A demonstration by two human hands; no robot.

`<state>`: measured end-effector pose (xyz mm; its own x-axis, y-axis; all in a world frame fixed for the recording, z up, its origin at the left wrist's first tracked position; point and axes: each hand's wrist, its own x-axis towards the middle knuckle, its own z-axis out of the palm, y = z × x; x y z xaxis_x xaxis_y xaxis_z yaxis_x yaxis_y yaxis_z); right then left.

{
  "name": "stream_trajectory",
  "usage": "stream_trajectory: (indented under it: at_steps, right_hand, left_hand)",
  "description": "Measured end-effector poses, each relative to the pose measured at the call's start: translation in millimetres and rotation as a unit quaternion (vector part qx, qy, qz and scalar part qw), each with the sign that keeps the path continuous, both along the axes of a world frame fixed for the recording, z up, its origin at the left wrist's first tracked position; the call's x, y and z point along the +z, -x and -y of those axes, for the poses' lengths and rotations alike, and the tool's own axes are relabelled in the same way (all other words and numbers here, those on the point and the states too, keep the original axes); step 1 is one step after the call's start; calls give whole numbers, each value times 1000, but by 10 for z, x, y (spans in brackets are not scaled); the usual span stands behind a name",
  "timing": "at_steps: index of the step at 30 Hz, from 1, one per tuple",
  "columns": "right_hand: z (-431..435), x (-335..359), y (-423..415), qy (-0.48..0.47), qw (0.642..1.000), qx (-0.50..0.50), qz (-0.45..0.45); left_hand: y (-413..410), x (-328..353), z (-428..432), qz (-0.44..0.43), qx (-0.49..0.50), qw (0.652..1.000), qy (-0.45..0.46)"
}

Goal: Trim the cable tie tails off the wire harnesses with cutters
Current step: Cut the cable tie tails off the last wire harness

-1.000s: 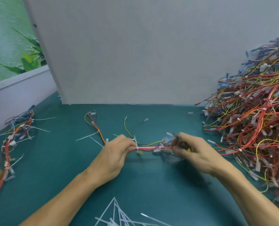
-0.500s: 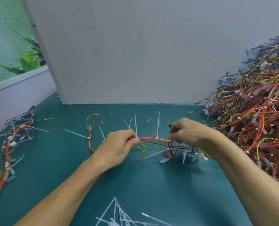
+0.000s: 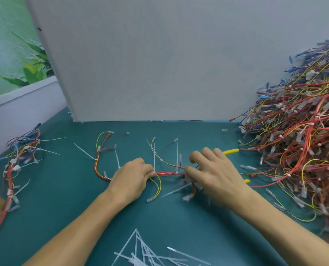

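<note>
Wire harnesses (image 3: pixel 294 150) heap on teal mat (image 3: pixel 179 217) — grey partition (image 3: pixel 159 64) behind.

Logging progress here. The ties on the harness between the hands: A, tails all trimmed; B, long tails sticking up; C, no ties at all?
B: two long white tails rise from the harness that the left hand pinches, beside the right hand with the cutters.
</note>
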<state>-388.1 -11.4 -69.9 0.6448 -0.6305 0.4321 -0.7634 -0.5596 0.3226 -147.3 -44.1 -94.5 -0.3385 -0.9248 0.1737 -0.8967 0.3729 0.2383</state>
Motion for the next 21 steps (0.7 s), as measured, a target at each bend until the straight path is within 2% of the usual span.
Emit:
stream_trajectory:
  at_steps: [2,5,9,12,15,17,19,21]
  right_hand:
    - [-42,-69,-32,33,998,46,-30]
    - [-77,-160,-40,55,994,72,-61]
    - [-70,-127,-19,60,994,74,-48]
    - [-141,-132,-40,-5,997,69,37]
    - [-275,-218,-79,-64,993,76,62]
    - [-370,-244,-88,-104,991,71,55]
    - [-424,-186,-84,-150,986,60,44]
    - [-445,-67,-62,-216,975,50,34]
  left_hand:
    - [11,42,21,8,0,1000,-5]
    - [-38,101,51,-57,3,998,-35]
    - [-116,145,29,-88,-31,994,-57]
    - [-128,124,-24,-60,-44,996,-43]
    - [-72,115,-150,-23,-55,995,84]
    - [12,147,-274,-65,-132,980,137]
    - [141,161,-385,-97,-243,960,98]
    - [230,113,-452,-110,-295,949,23]
